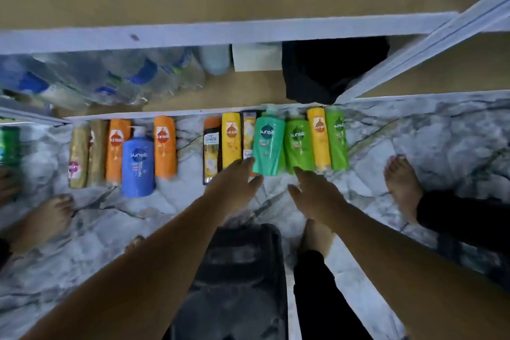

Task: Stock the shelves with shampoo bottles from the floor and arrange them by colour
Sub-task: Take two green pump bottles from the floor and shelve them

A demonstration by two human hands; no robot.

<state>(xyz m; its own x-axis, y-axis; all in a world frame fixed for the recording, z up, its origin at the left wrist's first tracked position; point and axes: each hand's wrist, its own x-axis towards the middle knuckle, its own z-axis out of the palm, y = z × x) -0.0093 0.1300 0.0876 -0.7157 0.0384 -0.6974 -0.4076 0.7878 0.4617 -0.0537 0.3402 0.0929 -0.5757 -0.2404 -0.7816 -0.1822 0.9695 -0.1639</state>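
Several shampoo bottles stand in a row on the marble floor in front of the shelf. From the left: gold ones, orange bottles, a blue pump bottle, then yellow ones and green ones. A teal-green pump bottle stands near the middle. My left hand reaches with straight fingers to its lower left edge. My right hand is open just below the light green bottle. Neither hand holds anything.
The white-framed shelf has a bare tan board on top. The lower level holds wrapped water bottles, a white box and black cloth. Bare feet stand at the left and right. A green can stands far left.
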